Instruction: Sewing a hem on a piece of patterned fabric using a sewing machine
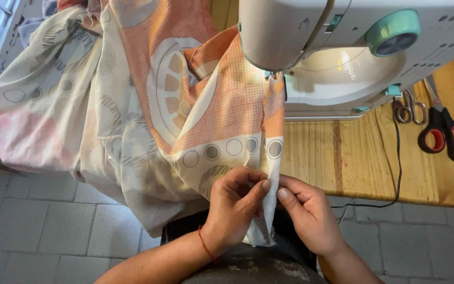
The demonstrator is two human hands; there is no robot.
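Your left hand [232, 202] and right hand [306, 213] | fingers pinched on cloth [185, 115] hem at bench [342, 158] front edge | hem partly under machine [342, 47], lower end unsewn.

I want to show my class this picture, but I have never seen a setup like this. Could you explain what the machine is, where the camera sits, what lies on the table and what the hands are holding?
The camera sits on the person's head and looks down at their own two hands. The white sewing machine with a teal dial stands on a wooden table. A large printed fabric in orange, cream and grey runs under its needle and hangs off the table edge. The left hand and the right hand pinch the fabric's folded edge between their fingers. To the right lie red-handled scissors and small metal snips. A thin black cable trails over the table edge.
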